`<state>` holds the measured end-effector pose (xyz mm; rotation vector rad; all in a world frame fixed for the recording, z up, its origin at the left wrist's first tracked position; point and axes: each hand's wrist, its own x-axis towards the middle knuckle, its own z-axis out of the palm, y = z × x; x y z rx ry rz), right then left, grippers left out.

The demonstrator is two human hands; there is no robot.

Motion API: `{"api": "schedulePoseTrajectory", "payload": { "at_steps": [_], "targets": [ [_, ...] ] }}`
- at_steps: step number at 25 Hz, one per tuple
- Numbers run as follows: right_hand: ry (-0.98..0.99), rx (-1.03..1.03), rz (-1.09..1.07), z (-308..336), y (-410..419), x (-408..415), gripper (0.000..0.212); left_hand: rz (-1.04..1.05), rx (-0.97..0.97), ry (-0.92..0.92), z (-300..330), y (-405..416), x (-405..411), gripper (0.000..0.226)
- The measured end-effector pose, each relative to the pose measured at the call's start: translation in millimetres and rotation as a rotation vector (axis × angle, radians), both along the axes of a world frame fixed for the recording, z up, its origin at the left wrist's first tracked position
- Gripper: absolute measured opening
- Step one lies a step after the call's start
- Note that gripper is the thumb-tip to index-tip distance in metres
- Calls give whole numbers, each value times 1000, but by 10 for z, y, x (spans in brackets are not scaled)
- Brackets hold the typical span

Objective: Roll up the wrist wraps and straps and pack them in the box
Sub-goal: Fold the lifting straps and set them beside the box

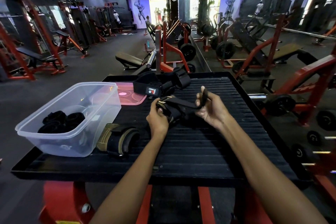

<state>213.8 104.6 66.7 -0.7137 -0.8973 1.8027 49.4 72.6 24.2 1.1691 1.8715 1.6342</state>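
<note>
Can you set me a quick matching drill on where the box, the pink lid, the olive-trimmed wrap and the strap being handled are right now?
Things:
1. clear plastic box
2. pink lid
3. olive-trimmed wrap
4. black strap

Places or states:
A. lying flat on the platform behind the box
B. stretched between the left hand and the right hand
C. lying on the platform against the box's near right side
D. at the platform's left edge, holding rolled black wraps

Pairs: 1-D, 2-A, 3-C, 4-B
</note>
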Motion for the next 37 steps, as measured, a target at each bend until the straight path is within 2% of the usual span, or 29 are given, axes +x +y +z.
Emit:
{"api": "schedulePoseTrajectory", "payload": {
  "at_steps": [2,6,10,13,15,17,19,23,25,26,28,29,34,37],
  "targets": [
    [-137,-29,77,-14,-19,-9,36,33,17,-13,1,-5,-8,49],
    [-201,-89,127,-3,-72,-27,19,88,6,-100,6,2,-34,56],
    [-360,51,60,-70,-51,-95,24,134,59,-232,17,26,-42,60],
    [-392,139,152,-65,-33,-33,22,281,93,-366,16,82,-148,54],
    [-476,186,239,-83,-26,1,20,306,171,-546,33,114,-237,55],
    [-611,255,307,-144,-24,-15,20,232,226,-730,32,142,-256,56],
    [-758,325,272,-214,3,-50,21,69,234,-816,64,103,-142,53],
    [-1033,499,90,-276,48,-90,17,-293,169,-717,32,76,84,44],
    [-1096,550,23,-317,53,-106,16,-334,131,-611,1,82,144,42],
    [-1099,568,-15,-332,46,-121,19,-303,137,-502,-8,73,153,43],
    [-1058,591,-143,-370,54,-162,25,-206,162,-257,-15,36,142,45],
    [-1018,612,-216,-369,56,-177,24,-178,162,-198,-15,26,136,43],
    [-781,671,-421,-341,46,-239,19,-230,76,-275,-25,23,156,33],
    [-646,549,-430,-400,77,-237,32,-282,31,-147,-53,11,194,30]
  ]
}}
